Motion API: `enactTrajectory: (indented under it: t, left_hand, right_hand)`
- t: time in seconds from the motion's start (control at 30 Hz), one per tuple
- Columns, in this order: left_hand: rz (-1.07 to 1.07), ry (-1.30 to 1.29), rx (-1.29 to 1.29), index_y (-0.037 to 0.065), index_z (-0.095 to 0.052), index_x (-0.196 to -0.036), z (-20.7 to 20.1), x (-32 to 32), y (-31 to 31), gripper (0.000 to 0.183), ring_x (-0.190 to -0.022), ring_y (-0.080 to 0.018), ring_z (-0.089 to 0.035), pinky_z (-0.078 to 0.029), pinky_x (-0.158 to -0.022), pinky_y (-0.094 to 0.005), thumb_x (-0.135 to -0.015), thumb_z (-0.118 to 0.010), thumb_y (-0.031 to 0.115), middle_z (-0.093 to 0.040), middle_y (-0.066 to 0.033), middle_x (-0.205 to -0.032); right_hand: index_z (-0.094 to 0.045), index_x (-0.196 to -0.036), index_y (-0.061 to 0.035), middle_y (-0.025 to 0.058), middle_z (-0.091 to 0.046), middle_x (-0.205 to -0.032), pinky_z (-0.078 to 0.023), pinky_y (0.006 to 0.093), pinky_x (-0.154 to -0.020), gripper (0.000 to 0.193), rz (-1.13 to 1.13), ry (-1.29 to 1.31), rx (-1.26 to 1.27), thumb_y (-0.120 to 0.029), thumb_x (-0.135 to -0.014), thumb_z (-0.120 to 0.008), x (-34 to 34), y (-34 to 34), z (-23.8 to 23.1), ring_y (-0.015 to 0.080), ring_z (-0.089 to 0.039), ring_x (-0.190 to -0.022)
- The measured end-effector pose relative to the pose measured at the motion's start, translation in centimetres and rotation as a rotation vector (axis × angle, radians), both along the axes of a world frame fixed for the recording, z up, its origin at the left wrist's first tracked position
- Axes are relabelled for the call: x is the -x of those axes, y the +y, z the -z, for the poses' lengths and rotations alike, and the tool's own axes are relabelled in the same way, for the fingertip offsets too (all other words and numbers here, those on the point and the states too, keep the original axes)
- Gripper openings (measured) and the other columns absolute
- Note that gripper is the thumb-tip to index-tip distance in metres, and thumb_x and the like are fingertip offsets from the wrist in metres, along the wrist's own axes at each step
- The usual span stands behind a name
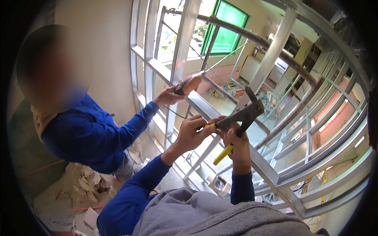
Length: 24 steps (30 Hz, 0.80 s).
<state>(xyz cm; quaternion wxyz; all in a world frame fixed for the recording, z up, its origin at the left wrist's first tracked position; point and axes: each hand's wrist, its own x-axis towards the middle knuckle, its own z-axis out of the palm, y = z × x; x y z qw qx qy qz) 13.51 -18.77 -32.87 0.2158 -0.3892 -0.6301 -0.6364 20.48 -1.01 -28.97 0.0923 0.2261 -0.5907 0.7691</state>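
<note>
In front of my chest I hold a dark metal hand tool with yellow grips, which looks like a hand riveter (pixel 245 114). My left hand (pixel 193 131) is closed, its fingers pinching the end of one yellow handle. My right hand (pixel 238 145) is wrapped round the tool's middle, with the other yellow grip sticking out below it. The dark head points up and to the right, above a metal stud frame (pixel 260 163). Just beyond my left hand, a co-worker's hand (pixel 167 96) grips an orange and black power tool (pixel 189 85) by the frame.
The co-worker in a blue sleeve (pixel 132 131) stands close on my left. Broken rubble (pixel 88 185) covers the floor there. Scaffold pipes (pixel 299 67) cross beyond the frame. An open box (pixel 218 183) sits low behind the studs. A green-covered window (pixel 226 27) is at the back.
</note>
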Motion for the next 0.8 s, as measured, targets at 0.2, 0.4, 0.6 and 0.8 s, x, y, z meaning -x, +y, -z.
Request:
enactTrajectory:
  t: [0.2, 0.4, 0.6, 0.8]
  left_hand:
    - [-0.244, 0.202, -0.114, 0.0, -0.066, -0.09, -5.9, 7.4, -0.2, 0.032, -0.062, -0.0288, -0.054, -0.042, -0.059, -0.0406, -0.096, -0.068, 0.032, -0.054, -0.0132, -0.073]
    - [-0.128, 0.05, -0.359, 0.0, -0.074, -0.103, -15.1, 15.8, 0.9, 0.04, -0.067, -0.0213, -0.058, -0.045, -0.063, -0.0386, -0.104, -0.056, 0.037, -0.059, -0.0129, -0.069]
    - [-0.016, -0.109, -0.481, -0.002, -0.071, -0.087, -23.8, 22.9, 1.9, 0.062, -0.077, -0.0395, -0.066, -0.049, -0.073, -0.0486, -0.103, -0.047, 0.053, -0.065, -0.0231, -0.075]
    - [0.006, -0.229, -0.532, -0.003, -0.068, -0.078, -28.3, 28.1, 2.5, 0.074, -0.079, -0.0419, -0.066, -0.048, -0.076, -0.0524, -0.102, -0.043, 0.062, -0.067, -0.0255, -0.076]
  right_hand:
    - [-0.068, -0.115, 0.0015, 0.0061, -0.071, -0.102, -0.052, 0.0272, -0.083, 0.044, 0.279, -0.016, -0.244, -0.04, -0.102, -0.064, 5.9, -4.4, -10.6, 0.0079, -0.054, -0.075]
    - [-0.07, -0.11, -0.0009, 0.0046, -0.07, -0.093, -0.052, 0.0305, -0.082, 0.05, 0.335, 0.137, -0.44, -0.048, -0.094, -0.073, 15.2, -8.1, -22.1, 0.0151, -0.067, -0.087]
    - [-0.068, -0.105, 0.0001, 0.0071, -0.067, -0.089, -0.054, 0.033, -0.081, 0.051, 0.493, 0.175, -0.865, -0.049, -0.093, -0.075, 23.0, -10.4, -32.7, 0.0187, -0.068, -0.086]
    - [-0.068, -0.105, -0.0025, 0.0093, -0.074, -0.094, -0.06, 0.0333, -0.084, 0.051, 0.61, 0.207, -1.073, -0.053, -0.095, -0.07, 27.5, -12.2, -37.7, 0.019, -0.074, -0.086]
